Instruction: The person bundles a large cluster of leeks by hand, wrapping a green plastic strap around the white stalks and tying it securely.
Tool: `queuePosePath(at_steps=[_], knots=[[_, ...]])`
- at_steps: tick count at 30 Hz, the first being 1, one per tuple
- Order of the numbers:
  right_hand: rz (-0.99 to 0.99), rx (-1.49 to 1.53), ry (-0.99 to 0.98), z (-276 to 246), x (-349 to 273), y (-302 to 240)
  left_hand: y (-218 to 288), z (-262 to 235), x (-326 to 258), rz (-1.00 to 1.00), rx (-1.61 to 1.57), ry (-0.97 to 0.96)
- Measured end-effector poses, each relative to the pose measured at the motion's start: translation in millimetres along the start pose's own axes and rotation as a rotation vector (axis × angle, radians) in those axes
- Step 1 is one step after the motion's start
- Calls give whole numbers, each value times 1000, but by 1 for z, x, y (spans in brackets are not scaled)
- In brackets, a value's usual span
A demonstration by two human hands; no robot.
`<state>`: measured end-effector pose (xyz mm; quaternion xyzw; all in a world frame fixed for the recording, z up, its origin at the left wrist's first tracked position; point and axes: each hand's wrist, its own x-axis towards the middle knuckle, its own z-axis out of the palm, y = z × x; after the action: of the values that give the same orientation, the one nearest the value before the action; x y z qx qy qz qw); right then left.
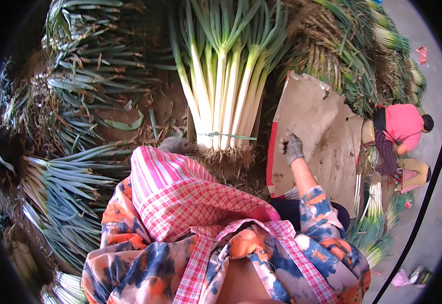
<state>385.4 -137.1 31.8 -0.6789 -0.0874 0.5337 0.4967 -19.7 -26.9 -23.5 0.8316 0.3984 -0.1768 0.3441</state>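
Note:
A big bundle of long green onions (pixel 226 101) lies in front of me, leaves pointing away and roots toward me. Around its white stalks, just above the roots, runs a thin green tie (pixel 231 136). My left hand (pixel 176 145), in a grey glove, rests beside the root end on the left; its fingers are mostly hidden. To the right of the bundle and apart from it, my gloved right hand (pixel 293 147) is above a cardboard sheet (pixel 322 116). Its fingers are curled in, and I cannot make out whether anything small is in them.
Loose green onions (pixel 68 182) lie heaped on the left. More piles (pixel 342 50) stand at the back right. A person in a pink top (pixel 402 126) is bent over at the right, near trimmed onions (pixel 373 213). Dry leaf scraps litter the soil.

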Motion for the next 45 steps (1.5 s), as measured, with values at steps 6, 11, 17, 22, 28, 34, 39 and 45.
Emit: queuePosePath(at_steps=[6, 11, 17, 22, 28, 34, 39, 45], knots=[[-221, -466, 155, -78, -14, -70, -38, -34, -10, -86, -146, 41], [-303, -695, -23, -61, -30, -98, -60, -87, -37, -129, -451, 176], [-311, -948, -207, -13, -45, -109, -10, -163, -49, 0, -826, 311], [-336, -1074, -336, 17, -36, -101, 42, -197, -32, -84, -704, 281], [-218, -1190, -367, 14, 23, -81, 24, -166, 58, -162, -686, 267], [-249, -950, -279, 40, 97, -53, -103, -103, 169, -478, -395, 385], [-653, -664, 180, 32, 186, -35, -46, -125, 192, -476, -1167, 521], [-817, -370, 298, 65, 264, -87, -63, -148, 237, -319, -1973, 581]])
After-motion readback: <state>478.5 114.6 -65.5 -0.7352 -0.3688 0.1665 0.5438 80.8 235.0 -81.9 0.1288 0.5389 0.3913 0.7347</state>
